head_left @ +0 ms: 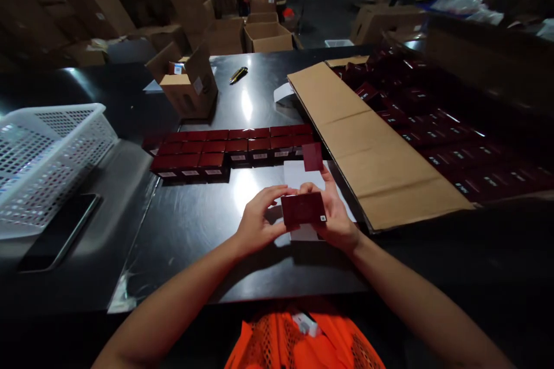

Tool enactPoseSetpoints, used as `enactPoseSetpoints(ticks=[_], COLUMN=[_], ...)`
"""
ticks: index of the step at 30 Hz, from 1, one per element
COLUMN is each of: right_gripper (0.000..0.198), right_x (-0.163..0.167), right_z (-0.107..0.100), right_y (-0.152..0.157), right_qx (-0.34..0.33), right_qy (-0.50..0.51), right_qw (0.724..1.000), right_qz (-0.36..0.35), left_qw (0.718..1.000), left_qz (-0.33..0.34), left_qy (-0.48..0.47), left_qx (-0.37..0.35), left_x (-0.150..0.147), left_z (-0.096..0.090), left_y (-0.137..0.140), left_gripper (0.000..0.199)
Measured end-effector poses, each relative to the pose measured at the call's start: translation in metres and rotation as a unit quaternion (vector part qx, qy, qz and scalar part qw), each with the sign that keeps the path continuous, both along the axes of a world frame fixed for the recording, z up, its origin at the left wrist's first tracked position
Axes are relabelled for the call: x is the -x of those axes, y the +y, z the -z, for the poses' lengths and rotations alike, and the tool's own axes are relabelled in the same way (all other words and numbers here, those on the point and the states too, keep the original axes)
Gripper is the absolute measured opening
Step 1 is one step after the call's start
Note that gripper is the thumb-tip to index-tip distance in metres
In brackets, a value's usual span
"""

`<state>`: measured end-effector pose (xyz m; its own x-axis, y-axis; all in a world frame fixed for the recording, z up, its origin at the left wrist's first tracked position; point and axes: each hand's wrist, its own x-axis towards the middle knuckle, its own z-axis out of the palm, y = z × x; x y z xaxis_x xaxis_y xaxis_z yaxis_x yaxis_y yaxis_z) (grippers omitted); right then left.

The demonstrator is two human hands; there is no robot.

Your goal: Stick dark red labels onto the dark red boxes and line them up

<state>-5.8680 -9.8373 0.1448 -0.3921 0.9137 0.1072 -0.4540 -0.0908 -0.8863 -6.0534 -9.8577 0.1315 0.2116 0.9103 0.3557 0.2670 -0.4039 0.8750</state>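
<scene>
Between both hands, over the near part of the metal table, is a small dark red carton with a tiny white label at its lower right corner. My left hand grips its left side between thumb and fingers. My right hand closes around its right side. A dark red square piece sticks up by the right fingertips; whether it is a flap of the carton I cannot tell. White paper lies beneath the hands. Just beyond, similar dark red cartons stand in rows, white labels facing me.
A large cardboard box of dark red cartons sits at right, its flap sloping toward the table. On the left are a white plastic basket and a phone. A small open carton and a utility knife lie farther back.
</scene>
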Motion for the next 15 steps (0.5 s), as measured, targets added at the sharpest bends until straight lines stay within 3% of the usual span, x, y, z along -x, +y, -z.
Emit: enactPoseSetpoints(ticks=[3, 6, 10, 12, 15], right_gripper=[0.099, 0.093, 0.056, 0.034, 0.015], right_x=[-0.004, -0.016, -0.035, -0.04, -0.042], right_z=[0.001, -0.004, -0.016, -0.02, -0.022], right_y=[0.005, 0.016, 0.025, 0.024, 0.018], right_qx=[-0.069, -0.158, -0.199, -0.212, -0.191], right_qy=[-0.029, -0.05, -0.094, -0.115, -0.155], right_qw=[0.997, 0.975, 0.922, 0.909, 0.914], right_qz=[0.029, 0.15, 0.317, 0.339, 0.322], left_qw=[0.999, 0.992, 0.983, 0.983, 0.99], left_qz=[-0.034, -0.056, -0.087, -0.095, -0.088], left_qy=[-0.024, -0.105, -0.163, -0.156, -0.103], left_qx=[-0.034, -0.04, -0.01, 0.002, -0.041], left_x=[0.001, 0.0, 0.0, 0.001, 0.004], left_z=[0.004, 0.01, 0.011, 0.01, 0.006], left_y=[0.0, -0.001, -0.001, 0.0, 0.002], left_gripper=[0.046, 0.048, 0.048, 0.046, 0.046])
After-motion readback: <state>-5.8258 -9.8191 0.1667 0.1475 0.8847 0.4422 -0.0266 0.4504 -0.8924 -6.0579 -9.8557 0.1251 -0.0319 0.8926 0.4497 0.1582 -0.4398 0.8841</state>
